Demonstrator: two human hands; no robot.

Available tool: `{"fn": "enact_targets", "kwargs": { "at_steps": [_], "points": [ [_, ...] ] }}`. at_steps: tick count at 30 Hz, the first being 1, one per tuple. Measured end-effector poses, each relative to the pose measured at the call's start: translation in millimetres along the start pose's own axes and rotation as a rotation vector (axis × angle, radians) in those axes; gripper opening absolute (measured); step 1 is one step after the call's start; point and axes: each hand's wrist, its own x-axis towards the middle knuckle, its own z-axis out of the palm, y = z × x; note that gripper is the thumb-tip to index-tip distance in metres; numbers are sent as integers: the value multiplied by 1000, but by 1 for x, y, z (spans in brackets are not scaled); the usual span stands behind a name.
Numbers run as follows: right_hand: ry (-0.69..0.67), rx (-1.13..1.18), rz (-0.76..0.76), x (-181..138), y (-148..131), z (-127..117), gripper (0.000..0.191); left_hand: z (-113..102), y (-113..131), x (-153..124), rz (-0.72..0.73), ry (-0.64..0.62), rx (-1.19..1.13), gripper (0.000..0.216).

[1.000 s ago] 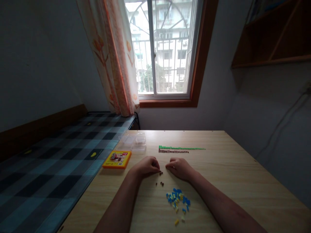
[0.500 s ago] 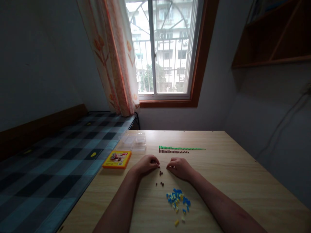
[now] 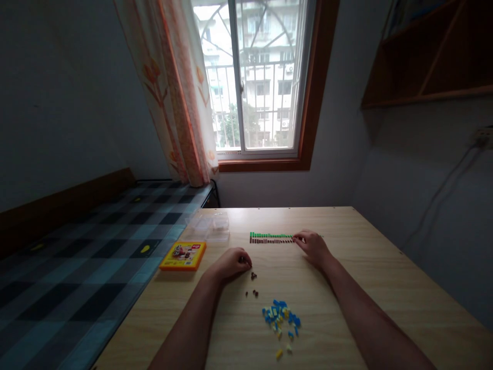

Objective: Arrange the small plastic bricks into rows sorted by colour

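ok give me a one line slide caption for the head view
Right hand at the end of a brown toy-brick row, left hand near loose brown bricks.

Sliding window point(image 3: 265, 87), reddish-brown wooden frame point(image 3: 265, 165), metal security grille point(image 3: 258, 63) outside; beyond it, pale apartment building point(image 3: 264, 49), green tree point(image 3: 231, 128) lower left. Tulip-print curtain point(image 3: 181, 103) gathered at window's left. Left, bed with blue-grey checked bedsheet point(image 3: 88, 246), dark wooden bed board point(image 3: 69, 194) along wall. Upper right, wooden wall shelf point(image 3: 427, 97); below, wall socket point(image 3: 483, 136), dangling cord point(image 3: 442, 187).
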Motion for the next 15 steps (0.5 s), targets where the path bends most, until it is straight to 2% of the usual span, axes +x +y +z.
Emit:
{"fn": "enact_targets", "kwargs": {
  "at_steps": [2, 5, 15],
  "points": [
    [3, -26, 57, -1, 19, -4, 26, 1, -1, 0, -1, 9, 8, 20],
    [-13, -54, 96, -4, 31, -1, 25, 1, -1, 1, 2, 10, 21, 20],
    [-33, -118, 160, -5, 32, 6, 24, 3, -3, 1, 11, 26, 21, 19]
  ]
}}
